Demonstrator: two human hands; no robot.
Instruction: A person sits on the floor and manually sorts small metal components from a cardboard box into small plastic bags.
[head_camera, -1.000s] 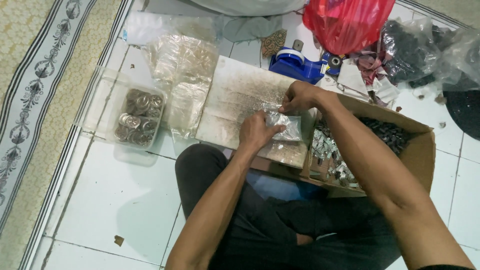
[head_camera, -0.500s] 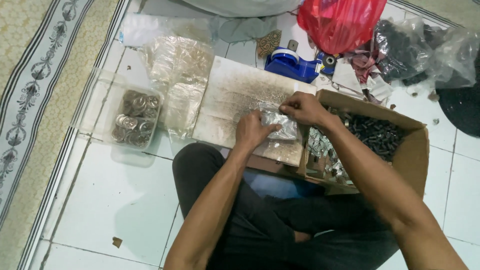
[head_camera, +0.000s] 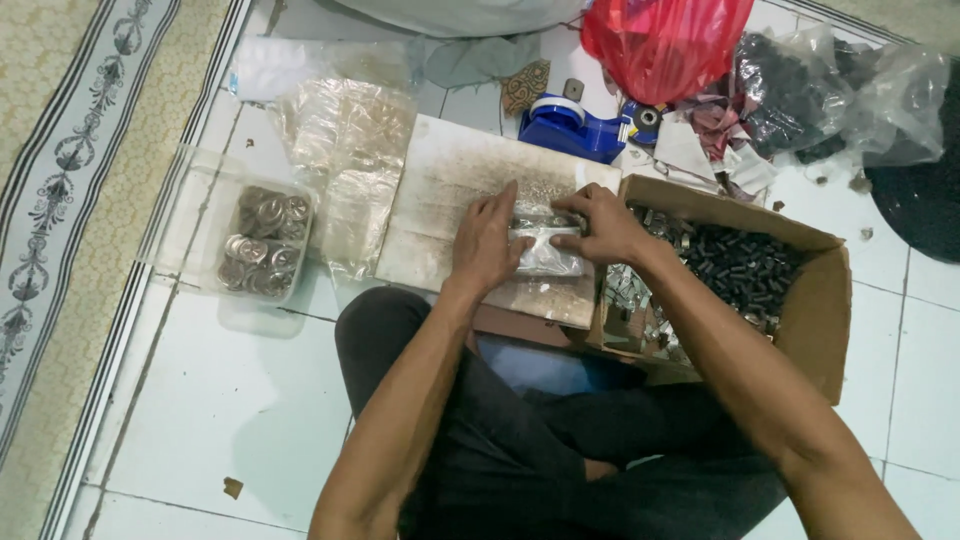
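The person sits on the white floor (head_camera: 190, 400). On the board (head_camera: 440, 200) the left hand (head_camera: 487, 243) lies flat on a small clear bag (head_camera: 548, 252). The right hand (head_camera: 600, 225) pinches its far edge with bent fingers. The shiny bag could slip and spill. The box of small parts (head_camera: 760, 280) sits just right.

Red bag (head_camera: 665, 45), blue tape dispenser (head_camera: 572, 128), brown box (head_camera: 815, 310), white floor (head_camera: 240, 400), beige rug (head_camera: 70, 200) with striped, floral border.
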